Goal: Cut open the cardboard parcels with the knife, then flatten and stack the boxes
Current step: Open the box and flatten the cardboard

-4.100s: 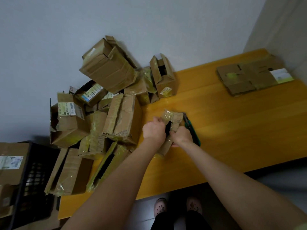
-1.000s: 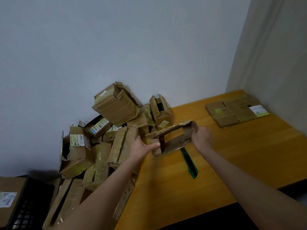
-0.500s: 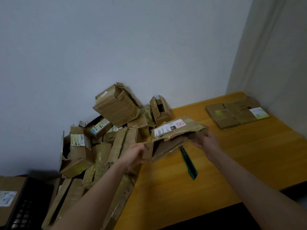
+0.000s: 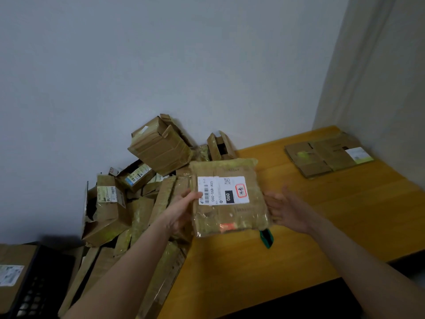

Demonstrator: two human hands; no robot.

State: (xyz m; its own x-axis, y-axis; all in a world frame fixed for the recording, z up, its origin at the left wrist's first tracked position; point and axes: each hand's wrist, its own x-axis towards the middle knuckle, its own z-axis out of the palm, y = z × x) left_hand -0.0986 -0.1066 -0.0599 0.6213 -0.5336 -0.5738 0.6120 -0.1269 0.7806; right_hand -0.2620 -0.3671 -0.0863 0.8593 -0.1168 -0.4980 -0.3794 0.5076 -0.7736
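A grey wall (image 4: 161,65) stood behind the yellow table (image 4: 299,226). The pile of boxes (image 4: 138,203) filled its left; open wood reached the flat stack (image 4: 326,157) in the far corner. The flat box (image 4: 230,210) hung over the middle, pinched by the left hand (image 4: 181,210), the right hand (image 4: 287,210) spread wide beside it, the knife (image 4: 266,238) underneath.

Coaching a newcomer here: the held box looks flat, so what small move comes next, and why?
Probably carry the flattened box right, onto the stack of flat boxes in the far corner: it already looks flat, the left hand grips one edge, and the right hand supports the other.
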